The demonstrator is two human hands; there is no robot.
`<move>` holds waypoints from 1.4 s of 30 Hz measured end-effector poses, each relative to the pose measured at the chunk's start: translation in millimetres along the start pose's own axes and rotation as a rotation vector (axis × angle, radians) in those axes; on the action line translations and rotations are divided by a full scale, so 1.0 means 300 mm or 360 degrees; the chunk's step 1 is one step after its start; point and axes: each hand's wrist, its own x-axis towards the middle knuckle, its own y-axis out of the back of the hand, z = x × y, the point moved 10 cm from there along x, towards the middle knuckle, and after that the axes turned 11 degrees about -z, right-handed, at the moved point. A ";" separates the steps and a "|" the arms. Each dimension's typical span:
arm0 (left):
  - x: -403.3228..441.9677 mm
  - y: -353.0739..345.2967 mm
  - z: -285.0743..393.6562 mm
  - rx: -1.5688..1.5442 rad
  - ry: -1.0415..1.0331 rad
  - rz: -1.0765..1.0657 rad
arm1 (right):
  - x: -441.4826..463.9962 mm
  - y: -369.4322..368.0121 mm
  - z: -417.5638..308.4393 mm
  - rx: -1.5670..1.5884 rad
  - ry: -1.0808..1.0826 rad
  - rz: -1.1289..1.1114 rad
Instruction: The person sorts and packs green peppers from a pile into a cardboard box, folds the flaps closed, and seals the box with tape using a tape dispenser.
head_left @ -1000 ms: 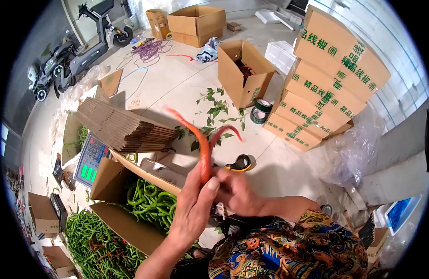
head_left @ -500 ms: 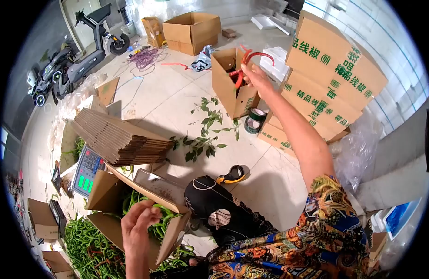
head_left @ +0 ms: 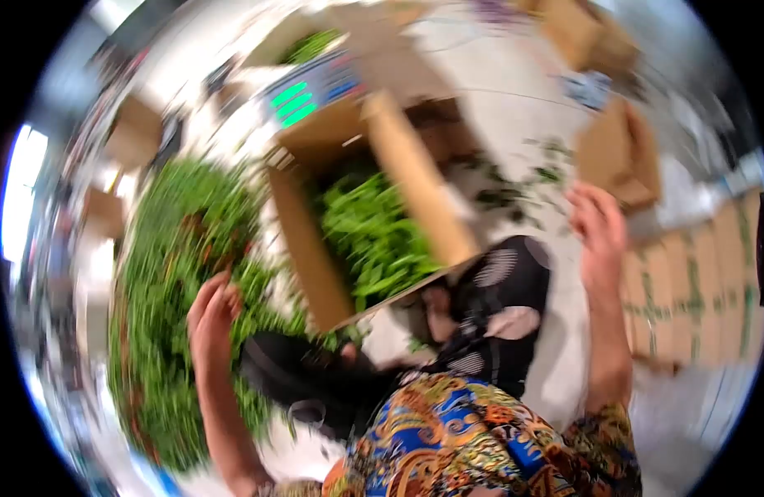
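Observation:
The whole view is smeared by motion. My left hand (head_left: pixel 214 311) hovers at the edge of a big heap of green chili peppers (head_left: pixel 171 348), fingers loosely bent, with nothing visible in them. On the other side, my right hand (head_left: pixel 599 228) is raised over the floor near a tall open carton (head_left: pixel 618 149); its fingers are apart and appear to hold nothing. Between my hands stands an open cardboard box (head_left: pixel 307 273) with green chili peppers (head_left: pixel 373 236) inside, close to my knees.
A scale with a lit green display (head_left: pixel 293 103) stands behind the box. Leafy sprigs (head_left: pixel 522 186) lie on the floor to its right. Printed cartons (head_left: pixel 696 286) are stacked at the right. Smaller cartons (head_left: pixel 133 132) stand at the far left.
My view has swung left and down toward the pepper heap. The red chili peppers in my right hand are no longer seen there. My left hand has moved from above the box to the heap.

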 end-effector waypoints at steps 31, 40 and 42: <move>-0.491 0.575 -0.999 0.1749 0.0731 0.1009 | -0.810 -1.291 0.996 -0.0519 -0.1118 -0.2098; -0.444 0.625 -0.853 0.1831 0.0484 0.1036 | -0.815 -1.314 1.001 -0.0348 -0.0978 -0.2070; -0.481 0.653 -0.706 0.1743 0.0129 0.1179 | -0.797 -1.314 0.974 -0.0279 -0.1041 -0.2028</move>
